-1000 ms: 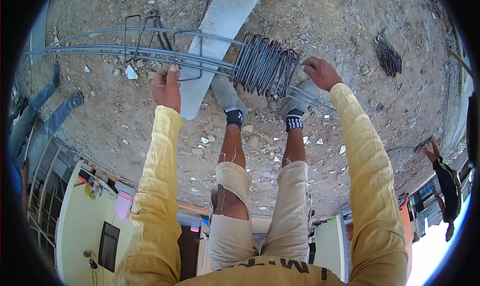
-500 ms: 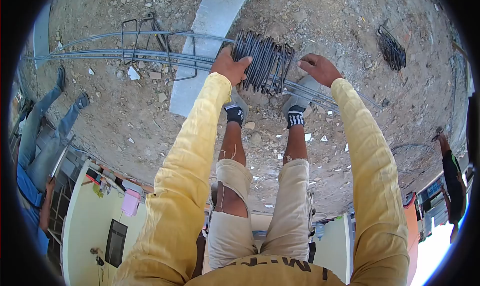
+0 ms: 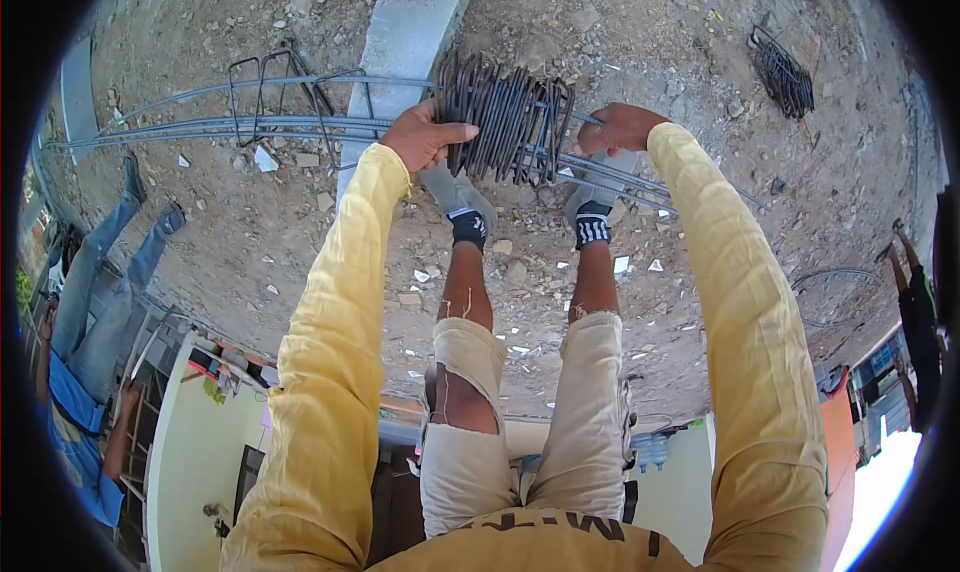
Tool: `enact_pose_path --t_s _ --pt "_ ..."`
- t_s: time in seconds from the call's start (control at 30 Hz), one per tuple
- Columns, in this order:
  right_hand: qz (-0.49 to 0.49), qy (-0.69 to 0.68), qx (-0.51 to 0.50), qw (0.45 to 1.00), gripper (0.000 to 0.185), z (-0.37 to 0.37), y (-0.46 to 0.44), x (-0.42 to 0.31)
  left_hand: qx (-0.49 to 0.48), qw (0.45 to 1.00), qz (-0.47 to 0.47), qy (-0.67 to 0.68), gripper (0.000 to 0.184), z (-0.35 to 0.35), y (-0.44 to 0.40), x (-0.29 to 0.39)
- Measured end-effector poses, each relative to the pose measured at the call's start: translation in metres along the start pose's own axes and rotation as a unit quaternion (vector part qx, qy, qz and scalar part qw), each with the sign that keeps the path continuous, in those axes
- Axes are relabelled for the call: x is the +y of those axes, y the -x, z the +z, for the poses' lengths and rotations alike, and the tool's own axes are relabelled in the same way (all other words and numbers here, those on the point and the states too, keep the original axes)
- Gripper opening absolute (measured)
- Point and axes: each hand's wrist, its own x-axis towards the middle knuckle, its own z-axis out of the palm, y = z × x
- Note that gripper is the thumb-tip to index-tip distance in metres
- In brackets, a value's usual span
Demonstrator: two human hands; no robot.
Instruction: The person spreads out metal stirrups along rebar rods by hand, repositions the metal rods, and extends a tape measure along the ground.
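Note:
A bundle of dark rebar stirrups (image 3: pixel 500 122) is threaded side by side on several long grey rebars (image 3: pixel 270 124). My left hand (image 3: pixel 425 137) is closed on the left end of the bundle, its thumb across the front and its other fingers partly hidden behind. To the right of the stirrups, my right hand (image 3: pixel 622 129) closes around the upper rebar where it comes out of the bundle. Its fingertips are partly hidden. The lower rebars (image 3: pixel 630 182) pass beneath this hand.
Separate stirrups (image 3: pixel 262 97) hang around the rebars at left. A concrete strip (image 3: pixel 410 32) lies underneath. Another stirrup pile (image 3: pixel 782 77) rests on the rubble-strewn ground at upper right. A person in blue (image 3: pixel 80 422) is at far left, another person in dark clothes (image 3: pixel 915 322) at far right.
The stirrup bundle and my left hand have shifted left. My right hand has come left from beside the bundle and closed on the upper rebar.

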Motion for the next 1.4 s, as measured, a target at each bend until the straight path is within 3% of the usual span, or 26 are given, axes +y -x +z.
enact_pose_path --t_s 0.03,0.13,0.23,0.33,0.43,0.47,0.5,0.57,0.63,0.7,0.83,0.93,1.07,1.3,1.4 --pt "0.075 -0.006 -0.026 0.997 0.063 -0.005 0.008 -0.013 -0.012 1.000 0.002 0.014 0.032 -0.001 0.004 0.001" --pt "0.146 -0.025 -0.120 0.982 0.066 -0.011 0.003 -0.022 -0.012 0.999 -0.004 0.034 0.030 0.000 0.008 0.000" --pt "0.148 -0.004 -0.124 0.981 0.073 -0.008 0.000 -0.027 0.006 1.000 -0.013 0.026 0.032 0.001 0.003 -0.002" --pt "-0.034 0.018 0.111 0.993 0.079 0.008 -0.015 0.003 0.007 1.000 -0.009 0.018 0.024 0.012 0.000 0.003" --pt "-0.066 -0.070 0.337 0.937 0.060 0.024 0.008 0.005 0.013 0.999 -0.014 -0.027 0.024 0.006 -0.006 0.002" --pt "-0.077 -0.090 0.416 0.902 0.055 0.032 0.018 0.002 0.011 0.999 -0.018 -0.027 0.026 0.003 -0.008 0.000" --pt "-0.103 -0.214 0.448 0.862 0.038 0.045 0.030 -0.005 0.009 0.999 -0.023 -0.027 0.029 0.002 -0.009 0.001" --pt "-0.085 -0.510 0.344 0.784 0.030 0.074 0.063 -0.014 0.008 0.999 -0.026 -0.024 0.031 0.002 -0.010 0.002" --pt "-0.067 -0.662 0.187 0.722 0.027 0.122 0.064 0.009 0.014 0.999 -0.024 -0.018 0.031 0.005 -0.008 0.004" --pt "-0.021 -0.727 0.098 0.679 0.026 0.171 0.052 0.032 0.016 1.000 -0.019 -0.017 0.032 0.007 -0.006 0.006" --pt "-0.055 -0.910 0.169 0.373 0.029 0.229 -0.011 0.077 0.007 1.000 -0.029 -0.008 0.031 0.005 -0.009 0.006" --pt "-0.221 -0.930 0.168 0.239 0.036 0.223 -0.061 0.090 -0.012 0.999 -0.048 -0.004 0.029 0.002 -0.011 0.008" --pt "-0.421 -0.898 0.068 0.112 0.052 0.174 -0.098 0.078 -0.037 0.997 -0.074 -0.005 0.027 0.004 -0.009 0.019" --pt "-0.568 -0.808 0.015 0.155 0.071 0.140 -0.079 0.051 -0.020 0.987 -0.154 0.028 0.023 0.009 -0.012 0.028" --pt "-0.582 -0.791 0.027 0.186 0.062 0.142 -0.064 0.045 -0.047 0.984 -0.161 0.056 0.022 0.015 -0.008 0.034"
